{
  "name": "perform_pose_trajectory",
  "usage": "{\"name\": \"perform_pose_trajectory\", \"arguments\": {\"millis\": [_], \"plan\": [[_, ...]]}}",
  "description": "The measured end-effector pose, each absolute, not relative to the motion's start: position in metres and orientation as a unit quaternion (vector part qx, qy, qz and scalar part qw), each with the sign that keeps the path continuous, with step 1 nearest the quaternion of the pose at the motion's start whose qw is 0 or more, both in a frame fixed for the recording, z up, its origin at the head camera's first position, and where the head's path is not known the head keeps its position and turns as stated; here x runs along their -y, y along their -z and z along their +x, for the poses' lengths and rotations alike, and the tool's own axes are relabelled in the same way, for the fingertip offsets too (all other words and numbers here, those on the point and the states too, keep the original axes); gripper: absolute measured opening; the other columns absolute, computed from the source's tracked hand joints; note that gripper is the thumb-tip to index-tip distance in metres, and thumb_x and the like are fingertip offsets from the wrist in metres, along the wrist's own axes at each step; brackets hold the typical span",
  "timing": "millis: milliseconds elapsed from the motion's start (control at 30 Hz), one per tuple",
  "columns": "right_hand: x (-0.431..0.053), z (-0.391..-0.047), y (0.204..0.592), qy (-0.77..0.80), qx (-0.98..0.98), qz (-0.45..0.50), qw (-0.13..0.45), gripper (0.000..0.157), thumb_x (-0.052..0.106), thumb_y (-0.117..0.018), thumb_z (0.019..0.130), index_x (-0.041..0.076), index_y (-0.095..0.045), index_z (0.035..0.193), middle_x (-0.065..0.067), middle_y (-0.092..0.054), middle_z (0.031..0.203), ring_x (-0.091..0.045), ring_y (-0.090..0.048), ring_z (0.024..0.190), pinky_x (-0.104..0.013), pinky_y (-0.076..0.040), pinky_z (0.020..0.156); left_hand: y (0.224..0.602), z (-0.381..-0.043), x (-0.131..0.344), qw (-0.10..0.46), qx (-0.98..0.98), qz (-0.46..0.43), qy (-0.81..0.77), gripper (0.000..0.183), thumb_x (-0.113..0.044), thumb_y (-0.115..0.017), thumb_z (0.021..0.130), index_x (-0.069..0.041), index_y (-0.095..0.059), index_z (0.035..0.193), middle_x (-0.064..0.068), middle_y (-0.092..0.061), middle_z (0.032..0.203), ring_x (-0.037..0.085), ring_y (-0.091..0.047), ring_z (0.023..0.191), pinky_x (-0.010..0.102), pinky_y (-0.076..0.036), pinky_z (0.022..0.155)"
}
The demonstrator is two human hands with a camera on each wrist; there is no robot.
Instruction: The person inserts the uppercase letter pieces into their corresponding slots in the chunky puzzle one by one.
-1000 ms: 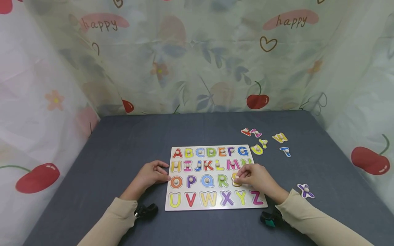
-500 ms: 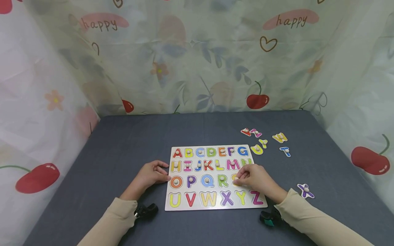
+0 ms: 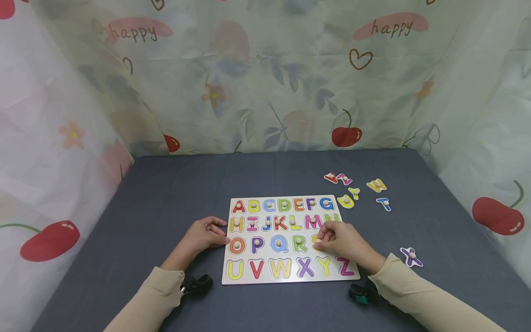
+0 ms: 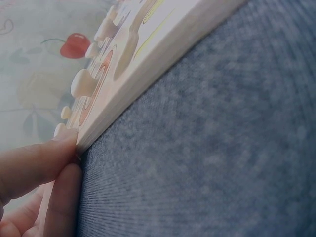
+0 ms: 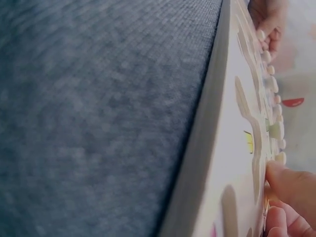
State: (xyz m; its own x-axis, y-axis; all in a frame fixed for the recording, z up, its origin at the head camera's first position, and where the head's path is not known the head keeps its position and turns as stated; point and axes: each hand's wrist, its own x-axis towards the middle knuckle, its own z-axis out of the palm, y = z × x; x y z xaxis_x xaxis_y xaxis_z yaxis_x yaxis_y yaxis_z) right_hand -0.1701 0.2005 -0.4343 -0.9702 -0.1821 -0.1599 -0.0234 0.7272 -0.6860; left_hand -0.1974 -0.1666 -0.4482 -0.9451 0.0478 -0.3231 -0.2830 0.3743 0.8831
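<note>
A wooden alphabet puzzle board (image 3: 290, 278) lies flat, with knobbed letters filling its upper rows and bare recesses along the bottom row. My left hand (image 3: 203, 237) holds the board's left edge beside the O; in the left wrist view the thumb (image 4: 42, 155) lies on the rim with a finger just below it. At the third row, my right hand (image 3: 342, 240) pinches the yellow letter S piece (image 3: 315, 240) between thumb and fingertips. The S overlaps its slot right of the R, mostly covered by the fingers. The spot to its right is hidden under the hand.
Loose letters lie beyond the board's upper right: a red V (image 3: 330, 178), pink Z (image 3: 344, 179), yellow Y (image 3: 354, 193), yellow U (image 3: 345, 201), yellow W (image 3: 376, 185) and blue T (image 3: 383, 204). A purple X (image 3: 411, 257) lies right of the right wrist. Dark cloth (image 3: 178, 184) covers the table.
The right hand has sunk slightly with the S, which now sits lower in its slot. The left hand and the loose letters have stayed put.
</note>
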Motion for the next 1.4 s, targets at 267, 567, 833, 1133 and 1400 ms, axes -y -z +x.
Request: {"name": "perform_pose_trajectory", "arguments": {"millis": [267,567,833,1133,1400], "plan": [[-0.213,-0.177,0.430,0.416,-0.896,-0.076,0.137,0.028,0.023,-0.082,0.077,0.008,-0.063,0.090,-0.002,-0.059,0.074,-0.015,-0.053,0.064,-0.023,-0.041,0.053,0.448,-0.197,0.167,0.151,-0.816,-0.065,-0.555,0.050,-0.002,-0.083,0.072,0.001,-0.059,0.115,0.008,-0.063,0.078,0.014,-0.063,0.067,0.026,-0.051,0.062],[-0.245,-0.194,0.408,0.458,-0.884,-0.042,0.085,0.039,0.023,-0.072,0.088,-0.002,-0.059,0.115,-0.009,-0.062,0.091,-0.022,-0.059,0.079,-0.028,-0.051,0.066,0.448,-0.197,0.167,0.152,-0.813,-0.062,-0.559,0.049,-0.001,-0.082,0.072,0.002,-0.059,0.115,0.007,-0.063,0.077,0.013,-0.063,0.067,0.025,-0.051,0.062],[-0.284,-0.204,0.387,0.451,-0.892,0.002,0.000,0.057,0.038,-0.063,0.093,0.005,-0.047,0.136,-0.017,-0.058,0.121,-0.003,-0.060,0.088,-0.029,-0.052,0.077,0.448,-0.197,0.168,0.154,-0.812,-0.059,-0.560,0.050,-0.001,-0.082,0.072,0.002,-0.059,0.115,0.007,-0.063,0.078,0.013,-0.063,0.067,0.025,-0.051,0.062],[-0.344,-0.223,0.397,0.436,-0.898,0.057,-0.001,0.073,0.046,-0.060,0.093,0.005,-0.035,0.148,-0.027,-0.043,0.142,-0.034,-0.051,0.120,-0.055,-0.042,0.094,0.447,-0.198,0.168,0.151,-0.816,-0.061,-0.555,0.049,-0.001,-0.082,0.072,0.002,-0.059,0.115,0.007,-0.063,0.077,0.013,-0.062,0.066,0.025,-0.051,0.061],[-0.383,-0.240,0.418,0.381,-0.920,0.054,0.080,0.068,0.038,-0.067,0.090,-0.003,-0.045,0.139,-0.023,-0.059,0.121,-0.020,-0.059,0.096,-0.033,-0.051,0.078,0.447,-0.197,0.168,0.151,-0.817,-0.063,-0.554,0.049,-0.002,-0.083,0.072,0.002,-0.059,0.115,0.007,-0.063,0.077,0.013,-0.062,0.066,0.025,-0.051,0.062]]}}
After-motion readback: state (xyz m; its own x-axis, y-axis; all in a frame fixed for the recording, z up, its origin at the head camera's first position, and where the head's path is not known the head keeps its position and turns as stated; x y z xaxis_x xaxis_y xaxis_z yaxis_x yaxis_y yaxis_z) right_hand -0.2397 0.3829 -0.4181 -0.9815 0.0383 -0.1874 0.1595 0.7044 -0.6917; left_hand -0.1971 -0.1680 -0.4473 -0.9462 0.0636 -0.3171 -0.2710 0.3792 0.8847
